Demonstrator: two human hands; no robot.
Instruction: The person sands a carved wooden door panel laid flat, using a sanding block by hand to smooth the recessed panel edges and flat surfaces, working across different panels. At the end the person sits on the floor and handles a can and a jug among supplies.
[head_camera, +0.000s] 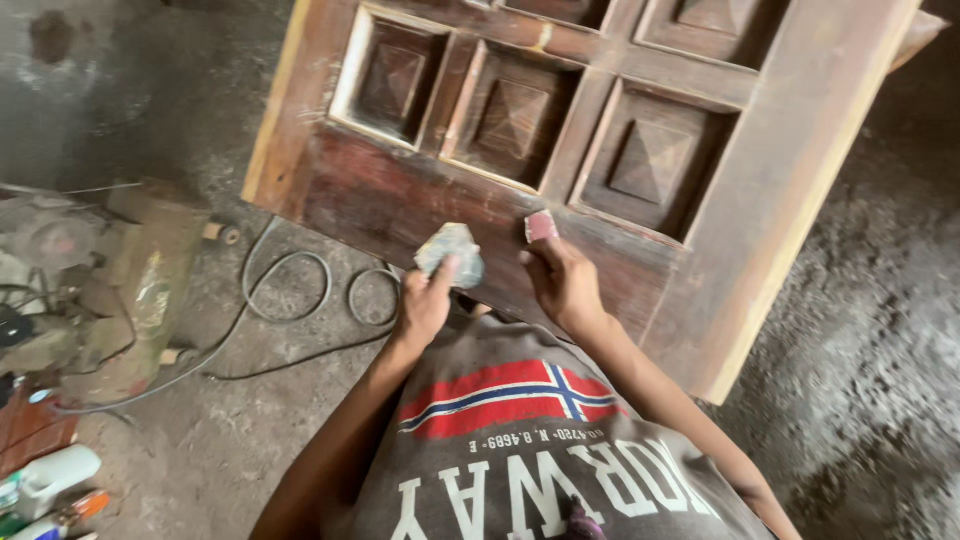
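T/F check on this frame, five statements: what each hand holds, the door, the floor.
1. The left hand holds a crumpled piece of sandpaper against the wooden door. True.
2. The right hand is empty. False: it pinches a small reddish piece, probably sandpaper, at the door's lower rail.
3. The door has flat glass panes. False: its panels are wood with raised pyramid centres.
4. A cable lies in loops on the dirt floor left of the door. True.
5. Both hands grip one tool together. False: they are apart, each with its own piece.
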